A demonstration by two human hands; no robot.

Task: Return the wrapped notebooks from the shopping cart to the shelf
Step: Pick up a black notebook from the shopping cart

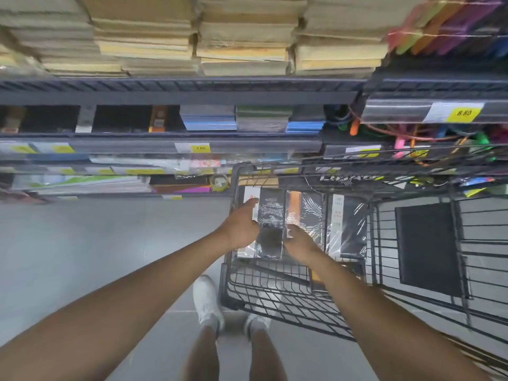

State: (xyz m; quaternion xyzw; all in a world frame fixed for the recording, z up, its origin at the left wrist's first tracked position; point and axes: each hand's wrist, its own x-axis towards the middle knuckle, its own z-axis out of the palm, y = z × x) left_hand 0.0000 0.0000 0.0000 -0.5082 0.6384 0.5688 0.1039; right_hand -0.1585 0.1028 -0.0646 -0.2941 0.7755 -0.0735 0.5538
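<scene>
Flanking the wrapped notebook (270,215) at the 9 o'clock end of the shopping cart (275,287): left hand (242,224), fingers straight along one edge; right hand (299,243), fingers curled on the other. Likely to slip on slick film, or snag the wire rim, toward the shelf (165,97) at 12 o'clock.

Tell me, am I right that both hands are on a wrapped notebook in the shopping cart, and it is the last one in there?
It is not the last one. The head view shows the left hand and right hand on a wrapped notebook in the shopping cart, with more wrapped notebooks lying beside it.
</scene>
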